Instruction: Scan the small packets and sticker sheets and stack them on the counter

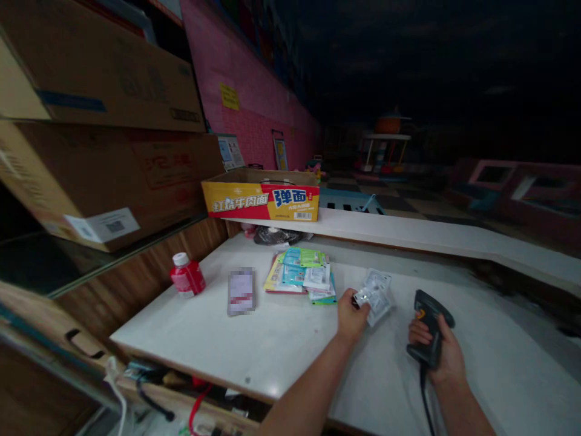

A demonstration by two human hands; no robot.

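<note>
My left hand (351, 318) pinches the near edge of a silvery-white packet (376, 297) above the white counter. The packet may be more than one; I cannot tell. To its right, my right hand (447, 351) is wrapped around the handle of a black barcode scanner (431, 324), its cable hanging down toward me. The scanner and the packet are apart. Left of my left hand lies a pile of flat packets (297, 272) in blue, green, white and yellow.
A red bottle with a white cap (187, 275) stands on the counter's left, beside a blurred rectangular item (241, 292). On the raised ledge is an open noodle carton (261, 200). Large cardboard boxes (113, 157) are stacked at left. An open drawer (213, 399) holds cables below the near edge.
</note>
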